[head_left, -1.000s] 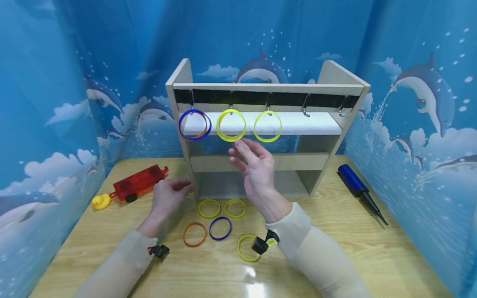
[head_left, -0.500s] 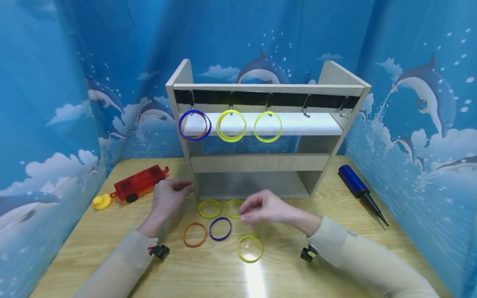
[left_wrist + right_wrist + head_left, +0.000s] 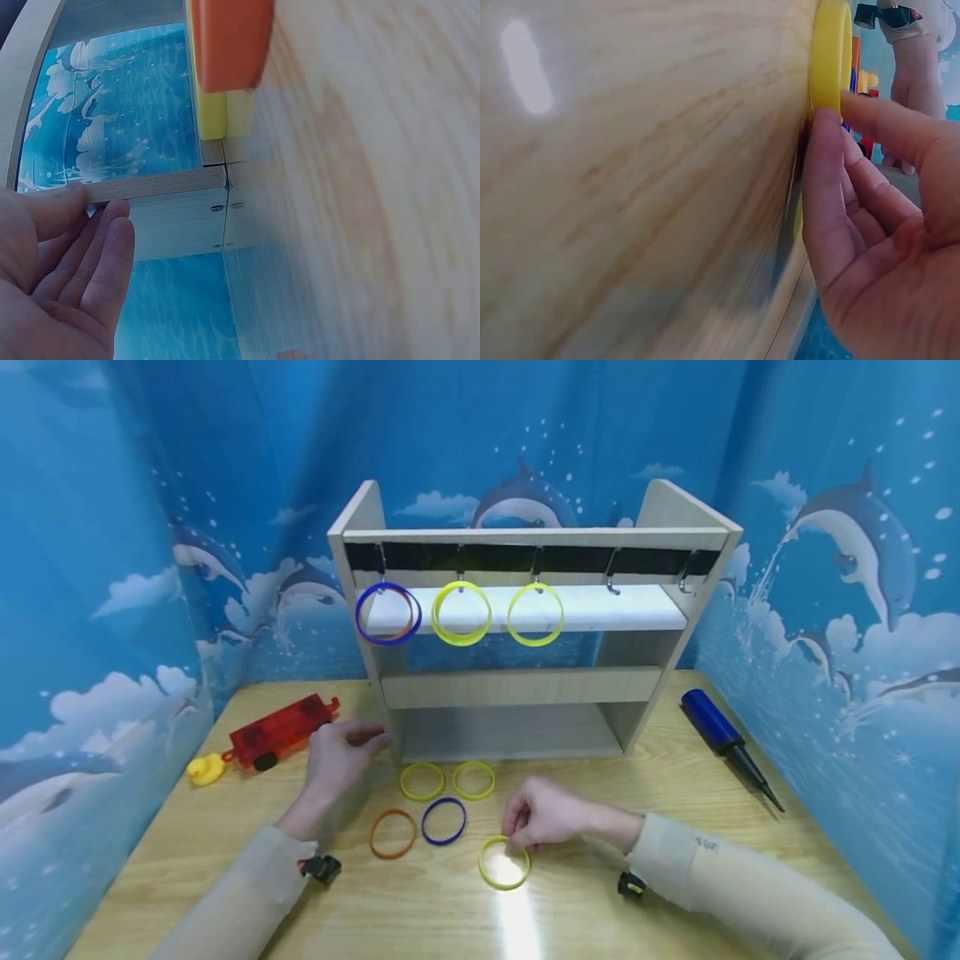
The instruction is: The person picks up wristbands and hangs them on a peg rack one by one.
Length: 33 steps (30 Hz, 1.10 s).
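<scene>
My right hand pinches the rim of a yellow wristband between thumb and finger; this band lies on the table at front centre. My left hand grips the left side board of a wooden rack, thumb and fingers on either side of the board's edge in the left wrist view. From the rack's hooks hang a blue wristband with an orange one behind it, overlapping yellow wristbands, and a single yellow wristband. The two rightmost hooks carry nothing.
Between the hands lie an orange wristband, a blue wristband and two yellow ones. A red toy wagon and yellow toy duck stand left; a blue hand pump lies right. Dolphin-print curtains enclose the table.
My right hand has come down from the hanging yellow bands to the table and now pinches the front yellow wristband. The left hand has stayed on the rack.
</scene>
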{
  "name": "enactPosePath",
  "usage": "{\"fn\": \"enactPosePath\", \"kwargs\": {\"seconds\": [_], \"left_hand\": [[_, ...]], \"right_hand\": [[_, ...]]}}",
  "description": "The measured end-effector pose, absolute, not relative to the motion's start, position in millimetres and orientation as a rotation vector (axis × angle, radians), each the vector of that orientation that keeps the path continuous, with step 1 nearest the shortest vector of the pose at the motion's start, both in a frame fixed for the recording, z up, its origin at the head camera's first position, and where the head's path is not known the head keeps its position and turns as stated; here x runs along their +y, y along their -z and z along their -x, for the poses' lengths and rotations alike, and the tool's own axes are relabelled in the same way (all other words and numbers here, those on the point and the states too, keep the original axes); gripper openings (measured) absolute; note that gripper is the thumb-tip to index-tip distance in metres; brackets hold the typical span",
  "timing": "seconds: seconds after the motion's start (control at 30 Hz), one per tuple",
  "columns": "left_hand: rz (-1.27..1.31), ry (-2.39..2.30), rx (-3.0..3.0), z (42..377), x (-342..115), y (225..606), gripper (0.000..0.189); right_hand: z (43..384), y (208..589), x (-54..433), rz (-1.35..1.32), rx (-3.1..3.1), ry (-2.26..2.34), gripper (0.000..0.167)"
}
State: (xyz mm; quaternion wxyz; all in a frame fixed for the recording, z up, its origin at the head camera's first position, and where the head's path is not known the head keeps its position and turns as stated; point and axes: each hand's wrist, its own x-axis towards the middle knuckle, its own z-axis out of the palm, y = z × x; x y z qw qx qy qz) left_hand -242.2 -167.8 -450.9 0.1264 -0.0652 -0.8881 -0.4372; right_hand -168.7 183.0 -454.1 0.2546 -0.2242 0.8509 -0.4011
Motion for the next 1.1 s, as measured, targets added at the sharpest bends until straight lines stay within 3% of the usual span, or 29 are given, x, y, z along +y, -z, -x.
{"fn": "enactPosePath", "kwargs": {"seconds": [0.53,1.1], "left_hand": [[0.205,1.293,-2.589,242,-168,449,0.013],[0.200,1.264,-2.580,241,-168,451,0.014]], "right_hand": [[163,451,198,0.665,2.271,1.161,0.005],[161,420,215,0.697,2.373,1.145,0.015]]}}
